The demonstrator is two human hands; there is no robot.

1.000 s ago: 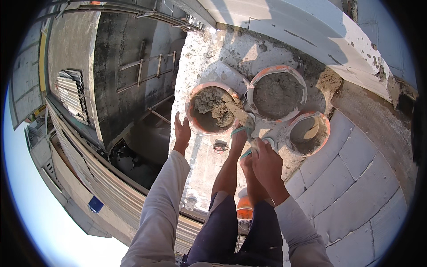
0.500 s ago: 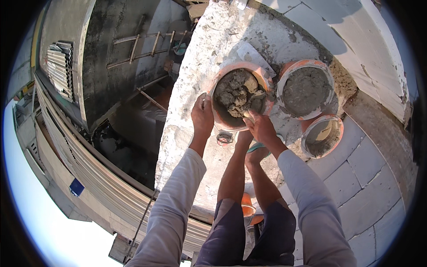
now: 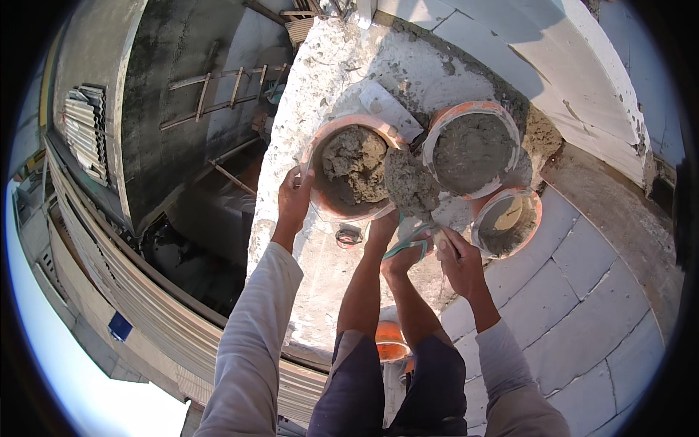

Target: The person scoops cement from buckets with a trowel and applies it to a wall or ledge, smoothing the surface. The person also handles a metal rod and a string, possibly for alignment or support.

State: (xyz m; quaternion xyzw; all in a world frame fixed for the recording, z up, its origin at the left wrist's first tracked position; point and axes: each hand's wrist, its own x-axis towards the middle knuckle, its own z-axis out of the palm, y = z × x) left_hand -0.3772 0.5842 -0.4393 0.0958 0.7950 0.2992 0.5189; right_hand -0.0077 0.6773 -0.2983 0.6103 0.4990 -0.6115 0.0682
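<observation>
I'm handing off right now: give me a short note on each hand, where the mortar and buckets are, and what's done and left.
Left hand: gripping the rim of the orange plastic bucket of lumpy grey mortar.
Right hand: shut on the handle of a trowel carrying a grey mortar load, held beside that bucket.
Second orange bucket, full of smooth mortar, stands to the right; a smaller, nearly empty orange bucket sits nearer.
Done: one load scooped.
Left: load not yet placed anywhere.

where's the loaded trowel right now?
Head view, centre: the mortar-loaded trowel is in the right hand, over the gap between the left orange mortar bucket and the full middle bucket.
</observation>
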